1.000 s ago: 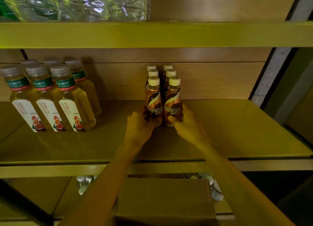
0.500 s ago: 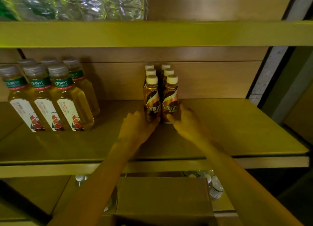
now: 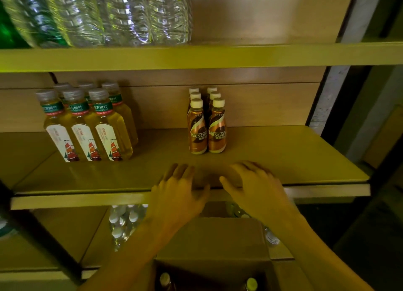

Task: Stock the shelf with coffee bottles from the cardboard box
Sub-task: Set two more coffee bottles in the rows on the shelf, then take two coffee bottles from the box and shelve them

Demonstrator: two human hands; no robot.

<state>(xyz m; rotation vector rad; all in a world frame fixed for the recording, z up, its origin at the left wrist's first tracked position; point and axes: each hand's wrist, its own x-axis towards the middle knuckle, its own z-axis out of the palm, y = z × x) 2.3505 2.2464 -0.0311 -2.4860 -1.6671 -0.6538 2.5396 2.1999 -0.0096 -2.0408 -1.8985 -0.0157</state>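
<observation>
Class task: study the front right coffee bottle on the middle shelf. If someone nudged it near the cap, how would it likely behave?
The front right coffee bottle is tall on a narrow base, so a high push would probably tip it, not slide it. It stands close against its neighbour, which might topple too. Its glossy wrap looks slippery.

Coffee bottles (image 3: 207,127) upright on shelf (image 3: 283,160), both hands (image 3: 177,194) (image 3: 257,188) empty, box (image 3: 213,242) below

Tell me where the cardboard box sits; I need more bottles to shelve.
In the head view, the cardboard box sits at bottom centre, below the middle shelf, between the forearms, open with bottle caps showing inside.
</observation>
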